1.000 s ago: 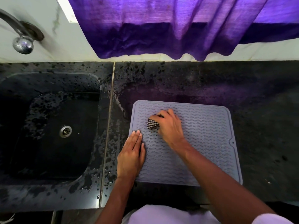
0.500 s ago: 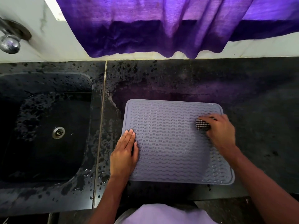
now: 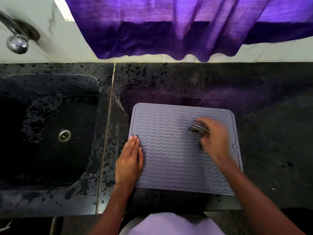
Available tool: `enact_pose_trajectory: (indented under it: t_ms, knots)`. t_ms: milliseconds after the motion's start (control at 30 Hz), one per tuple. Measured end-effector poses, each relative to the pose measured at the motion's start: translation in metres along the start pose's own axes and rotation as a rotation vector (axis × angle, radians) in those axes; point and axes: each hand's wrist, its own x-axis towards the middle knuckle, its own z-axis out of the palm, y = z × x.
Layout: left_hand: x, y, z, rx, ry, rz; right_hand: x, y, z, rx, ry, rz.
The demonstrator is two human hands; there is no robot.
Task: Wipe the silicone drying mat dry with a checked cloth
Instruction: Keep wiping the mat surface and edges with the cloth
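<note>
The grey silicone drying mat (image 3: 171,150), ridged with wavy lines, lies flat on the black countertop (image 3: 254,102) just right of the sink (image 3: 50,129); no brand or writing can be read on it. The right hand (image 3: 215,138) is closed around a bunched checked cloth (image 3: 199,128) and presses it on the mat at about 2 o'clock of the mat's centre; hand and cloth are motion-blurred. Half a second ago the cloth sat nearer the mat's right edge, so it has swept back leftward. The left hand (image 3: 130,160) lies flat, fingers together and holding nothing, on the mat's left edge at 9 o'clock, where it was before. Water drops (image 3: 108,173) speckle the counter between mat and sink. At 12 o'clock a purple curtain (image 3: 169,31) hangs over the white wall; at 10 o'clock a chrome tap (image 3: 17,43) juts over the sink, whose drain (image 3: 64,135) shows.
</note>
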Motion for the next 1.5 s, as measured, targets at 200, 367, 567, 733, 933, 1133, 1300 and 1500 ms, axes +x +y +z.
enact_pose_trajectory:
  t_ms: [200,367,567,733,933,1133,1300,1500]
  knots:
    - [0.000,0.001,-0.001,-0.006,-0.003,-0.032,-0.004,-0.109,0.082,-0.005,-0.208,-0.277]
    - [0.001,0.003,-0.005,0.044,-0.034,-0.029,-0.008,-0.113,0.097,-0.171,-0.242,-0.460]
    - [0.000,-0.002,-0.005,0.015,-0.046,0.002,-0.010,-0.087,0.075,-0.205,-0.231,-0.384]
    - [0.000,-0.002,-0.004,-0.028,-0.029,-0.024,-0.021,-0.025,0.031,-0.291,-0.135,-0.220]
    - [0.017,-0.008,-0.013,-0.187,0.003,-0.132,-0.023,0.014,0.003,-0.252,-0.119,-0.008]
    - [0.124,-0.043,-0.021,-0.285,-0.202,0.142,-0.002,-0.076,0.040,0.183,-0.245,-0.038]
    - [0.182,-0.058,-0.019,-0.145,-0.637,0.384,0.014,-0.148,0.086,0.038,-0.297,-0.159]
    - [0.204,-0.066,-0.008,-0.039,-0.778,0.358,0.008,-0.166,0.108,-0.191,-0.426,-0.182]
